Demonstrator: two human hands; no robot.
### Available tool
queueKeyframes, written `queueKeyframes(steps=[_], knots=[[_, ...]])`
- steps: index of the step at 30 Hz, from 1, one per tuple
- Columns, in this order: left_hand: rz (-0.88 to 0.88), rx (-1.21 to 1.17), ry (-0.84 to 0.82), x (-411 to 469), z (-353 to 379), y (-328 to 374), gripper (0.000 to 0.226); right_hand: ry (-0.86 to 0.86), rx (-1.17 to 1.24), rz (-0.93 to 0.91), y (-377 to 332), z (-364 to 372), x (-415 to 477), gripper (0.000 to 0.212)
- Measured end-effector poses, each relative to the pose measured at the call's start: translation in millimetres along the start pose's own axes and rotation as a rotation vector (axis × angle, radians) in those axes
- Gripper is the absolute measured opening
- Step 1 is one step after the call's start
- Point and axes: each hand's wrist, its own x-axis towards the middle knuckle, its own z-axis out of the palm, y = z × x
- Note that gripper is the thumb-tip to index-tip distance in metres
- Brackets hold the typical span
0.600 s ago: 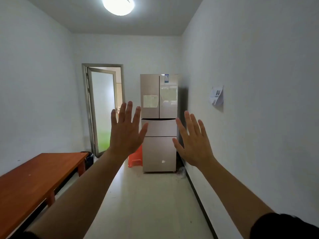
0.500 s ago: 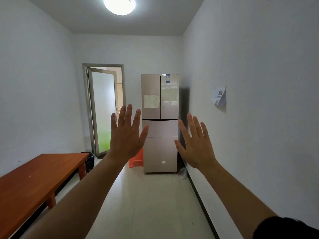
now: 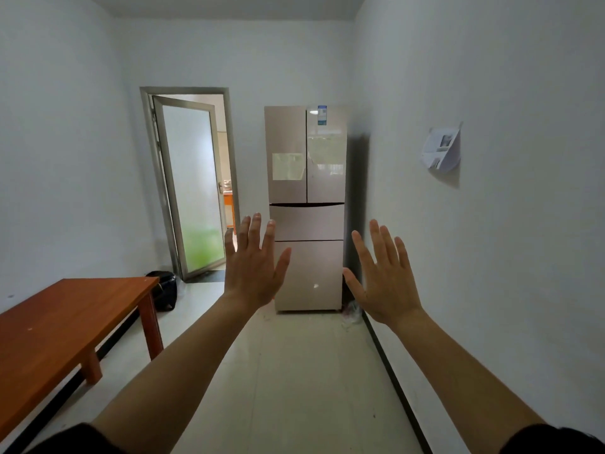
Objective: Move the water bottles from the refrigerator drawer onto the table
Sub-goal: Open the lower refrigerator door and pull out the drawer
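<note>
Right now both hands are reaching out in front of the person with fingers spread wide and palms facing away, gripping nothing: the left hand (image 3: 253, 270) and the right hand (image 3: 384, 276) are hanging in the air, well apart from the refrigerator (image 3: 306, 178) at the far end of the room. Its doors and both drawers (image 3: 307, 222) are sitting closed, so the water bottles are not showing; which drawer is holding them cannot be told. Full bottles are likely going to feel fairly heavy, stiff enough to squeeze lightly, and possibly slick with cold damp, so wrapping the fingers round the middle of the body looks safest. The wooden table (image 3: 65, 322) is standing along the left wall, near the person.
</note>
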Motion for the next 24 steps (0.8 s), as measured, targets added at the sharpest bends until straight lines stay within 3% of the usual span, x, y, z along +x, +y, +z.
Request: queueKeyframes(steps=[5, 10, 24], knots=[[0.005, 0.038, -0.153, 58, 104, 15, 0.073, -0.107, 0.033, 0.032, 59, 88, 40, 0.079], [0.008, 0.066, -0.167, 113, 173, 2, 0.069, -0.157, 0.079, 0.084, 100, 164, 108, 0.083], [-0.096, 0.044, -0.154, 251, 420, -138, 0.068, -0.335, 0.075, -0.055, 66, 457, 292, 0.081]])
